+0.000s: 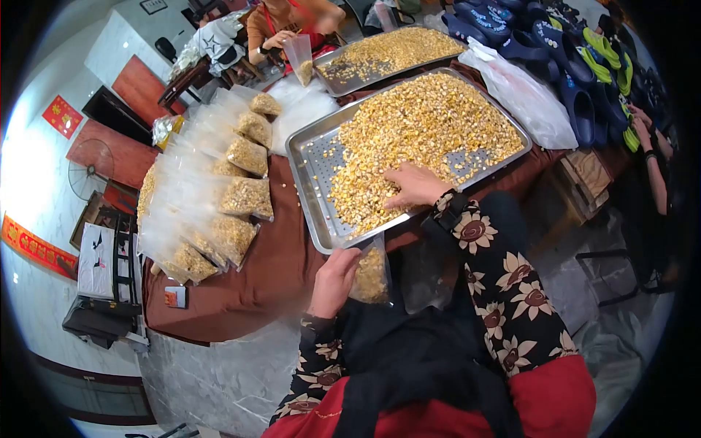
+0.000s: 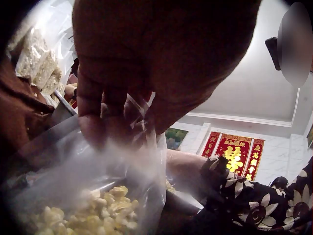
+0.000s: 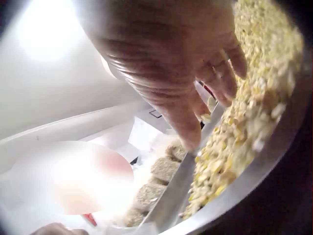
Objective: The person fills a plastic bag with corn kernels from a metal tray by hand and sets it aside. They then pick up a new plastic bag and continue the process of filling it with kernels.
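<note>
My left hand (image 1: 335,283) pinches the top edge of a clear plastic bag (image 1: 372,275) that hangs at the tray's near edge. Yellow corn kernels (image 2: 105,215) fill the bag's lower part, as the left wrist view shows. A perforated metal tray (image 1: 310,212) carries a broad heap of the same kernels (image 1: 409,131). My right hand (image 1: 418,185) is over the near side of this heap, its thumb and fingers spread apart. In the right wrist view, its fingertips (image 3: 229,95) are right at the kernels, and a few kernels show by the thumb.
Several filled bags (image 1: 244,197) stand in rows on the brown cloth (image 1: 270,292) to the left. Behind the tray lies a second tray of kernels (image 1: 394,55), where a person (image 1: 292,29) holds another bag. Plastic sheeting (image 1: 522,95) and dark clogs (image 1: 580,102) are at the right.
</note>
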Motion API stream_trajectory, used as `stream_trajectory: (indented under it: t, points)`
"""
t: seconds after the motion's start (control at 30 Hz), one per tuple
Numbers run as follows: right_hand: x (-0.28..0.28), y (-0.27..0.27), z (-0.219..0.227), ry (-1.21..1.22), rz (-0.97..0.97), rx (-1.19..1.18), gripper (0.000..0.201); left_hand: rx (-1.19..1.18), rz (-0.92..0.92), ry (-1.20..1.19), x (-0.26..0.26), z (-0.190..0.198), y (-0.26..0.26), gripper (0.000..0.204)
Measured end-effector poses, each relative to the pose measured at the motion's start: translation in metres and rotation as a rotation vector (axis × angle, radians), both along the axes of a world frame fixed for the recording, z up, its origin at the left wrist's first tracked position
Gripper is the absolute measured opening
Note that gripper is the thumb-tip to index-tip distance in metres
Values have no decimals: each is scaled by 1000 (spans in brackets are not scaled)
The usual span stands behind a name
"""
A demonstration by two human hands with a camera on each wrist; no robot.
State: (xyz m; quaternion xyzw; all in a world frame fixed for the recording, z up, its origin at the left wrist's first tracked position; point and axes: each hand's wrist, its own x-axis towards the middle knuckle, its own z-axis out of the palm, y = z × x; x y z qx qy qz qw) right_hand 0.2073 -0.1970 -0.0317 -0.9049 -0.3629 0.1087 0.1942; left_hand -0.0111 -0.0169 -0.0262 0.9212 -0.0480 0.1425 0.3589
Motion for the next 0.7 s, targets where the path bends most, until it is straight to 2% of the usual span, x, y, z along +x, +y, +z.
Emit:
stream_trajectory:
  t: [0.1,0.13,0.17,0.23,0.27,0.43,0.5,0.53,0.57,0.63,0.7]
  points:
    - [-2,6,-13,54,48,72,56,-4,-7,55,0,1,0,17]
    - [-2,11,-21,-19,22,141,36,-4,-6,58,0,1,0,17]
    - [2,14,-28,-17,23,141,36,-8,-8,57,0,2,-1,17]
    - [11,20,-34,-63,27,339,18,-9,-10,53,0,3,-1,16]
    - [7,23,-32,-155,-50,447,13,0,-7,42,-1,3,-1,16]
    - [13,21,-38,-209,-94,543,15,8,-12,-12,-1,2,-2,13]
    - [10,22,-31,-85,-98,630,19,8,-13,-8,-2,3,-3,13]
    - [9,23,-27,117,-81,611,22,9,-13,-2,-2,4,-3,14]
    - [4,24,-17,211,-4,654,22,11,-13,2,-1,4,-3,14]
    - [-13,26,5,562,101,655,22,29,-12,9,-2,3,-2,14]
    - [-22,33,10,697,308,618,22,-3,-9,37,-1,2,-2,15]
